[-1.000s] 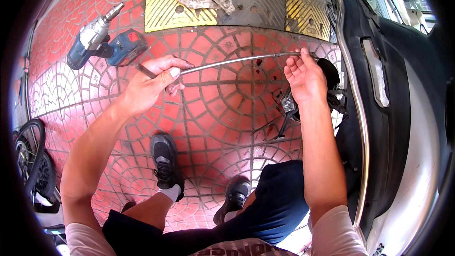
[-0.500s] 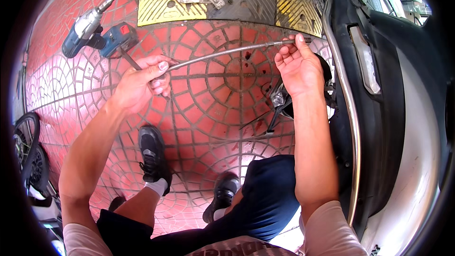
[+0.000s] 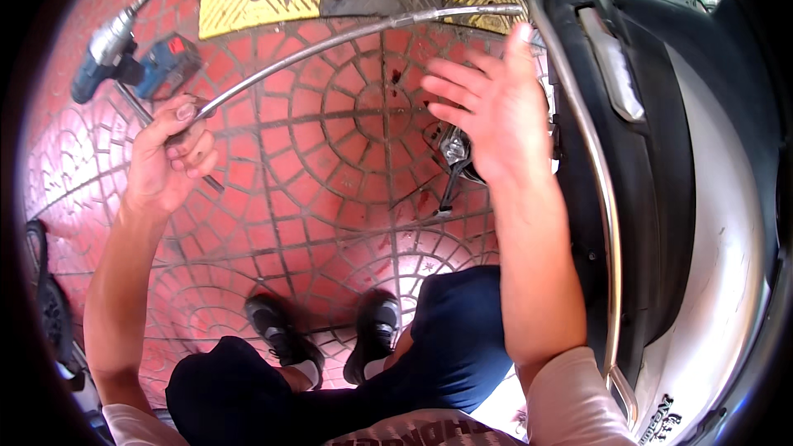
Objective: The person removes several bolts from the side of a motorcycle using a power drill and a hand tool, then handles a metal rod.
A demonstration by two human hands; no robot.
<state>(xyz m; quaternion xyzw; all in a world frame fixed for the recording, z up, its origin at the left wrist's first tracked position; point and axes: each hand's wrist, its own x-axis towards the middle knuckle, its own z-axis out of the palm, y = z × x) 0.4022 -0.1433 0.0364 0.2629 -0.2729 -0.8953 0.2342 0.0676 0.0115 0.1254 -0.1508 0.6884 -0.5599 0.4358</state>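
Currently left hand (image 3: 169, 157) fists the long metal rod (image 3: 347, 33); right hand (image 3: 487, 111) spread open, empty; best regrip far end before levering.

Single head-worn fisheye view, straight down, close over red paving (image 3: 330, 198)
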